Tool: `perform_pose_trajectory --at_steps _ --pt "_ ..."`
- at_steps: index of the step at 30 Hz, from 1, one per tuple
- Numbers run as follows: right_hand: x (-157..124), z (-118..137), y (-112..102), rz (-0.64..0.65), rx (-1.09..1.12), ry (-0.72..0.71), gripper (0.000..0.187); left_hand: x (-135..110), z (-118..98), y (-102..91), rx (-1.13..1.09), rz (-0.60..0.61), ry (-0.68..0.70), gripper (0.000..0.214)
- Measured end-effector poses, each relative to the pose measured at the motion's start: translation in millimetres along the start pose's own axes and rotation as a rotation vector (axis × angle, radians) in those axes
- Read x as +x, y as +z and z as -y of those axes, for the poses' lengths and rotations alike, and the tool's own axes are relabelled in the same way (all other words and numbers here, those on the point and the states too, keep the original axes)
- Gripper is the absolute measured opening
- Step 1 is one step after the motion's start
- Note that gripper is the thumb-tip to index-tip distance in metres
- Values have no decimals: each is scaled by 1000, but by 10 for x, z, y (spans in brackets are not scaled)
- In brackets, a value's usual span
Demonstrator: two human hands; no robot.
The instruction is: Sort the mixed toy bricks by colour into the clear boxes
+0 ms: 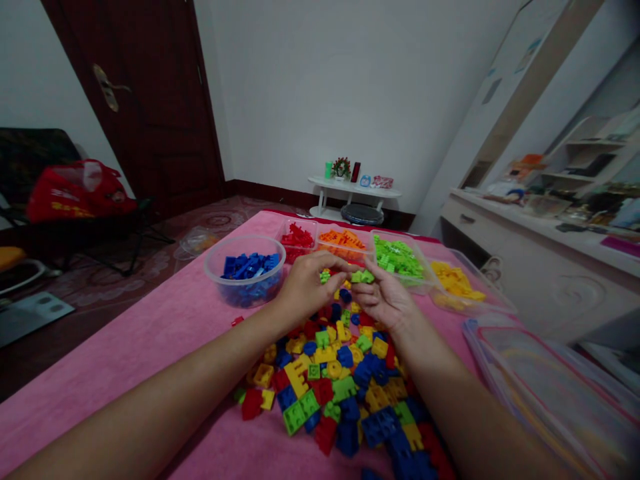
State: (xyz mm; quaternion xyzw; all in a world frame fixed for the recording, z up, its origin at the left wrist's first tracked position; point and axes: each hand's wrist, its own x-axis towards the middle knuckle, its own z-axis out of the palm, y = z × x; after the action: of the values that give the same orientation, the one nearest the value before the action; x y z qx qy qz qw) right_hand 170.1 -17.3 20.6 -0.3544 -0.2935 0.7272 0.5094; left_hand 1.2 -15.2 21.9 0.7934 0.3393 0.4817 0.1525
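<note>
My right hand pinches a light-green building block between thumb and fingers, just above the far part of the loose pile. Right beside it, my left hand is curled, its fingertips close to that block. Another green block shows in the gap between my left thumb and fingers. Beneath both forearms spreads a pile of mixed building blocks in red, yellow, blue and green. Part of the pile is hidden behind my hands and right arm.
Beyond the hands stand a round tub of blue blocks and boxes of red, orange, green and yellow pieces. Clear plastic lids lie at the right. A pink cloth covers the table.
</note>
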Motion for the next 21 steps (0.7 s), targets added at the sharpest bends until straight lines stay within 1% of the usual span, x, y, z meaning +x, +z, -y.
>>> perform_pose_trajectory --at_steps 1,2,3,4,5,7,9,11,12,13,14,16,19,21 --pt "11 95 -48 -40 35 -27 22 9 30 -15 12 -19 -13 15" --pt "31 210 -103 -106 89 -49 21 19 67 -30 24 -34 -26 16" --pt "63 339 -164 -183 131 -100 21 28 108 -44 38 -48 -43 17" --pt "109 475 -230 -263 139 -183 20 37 153 -55 53 -59 -64 19" --pt "166 610 -298 -371 122 -251 21 43 199 -63 68 -64 -88 22" --pt "303 846 -434 -567 13 -337 26 48 290 -65 108 -46 -140 26" --pt "435 989 -545 -732 -193 -399 29 34 372 -47 177 27 -191 32" --pt "530 1009 -605 -842 -390 -488 26 1 439 -10 267 138 -225 40" --pt "560 973 -610 -865 -485 -557 21 -22 467 13 314 203 -237 44" --pt "581 911 -597 -854 -582 -630 16 -47 490 37 360 270 -244 47" --pt "594 829 -566 -802 -683 -691 11 -72 508 60 406 332 -251 49" --pt "615 628 -460 -612 -910 -752 11 -114 528 96 495 431 -269 50" --pt "673 317 -243 -271 -1248 -694 14 -141 526 113 567 478 -289 46" --pt "737 142 -112 -84 -1480 -690 19 -139 513 102 573 483 -273 42"
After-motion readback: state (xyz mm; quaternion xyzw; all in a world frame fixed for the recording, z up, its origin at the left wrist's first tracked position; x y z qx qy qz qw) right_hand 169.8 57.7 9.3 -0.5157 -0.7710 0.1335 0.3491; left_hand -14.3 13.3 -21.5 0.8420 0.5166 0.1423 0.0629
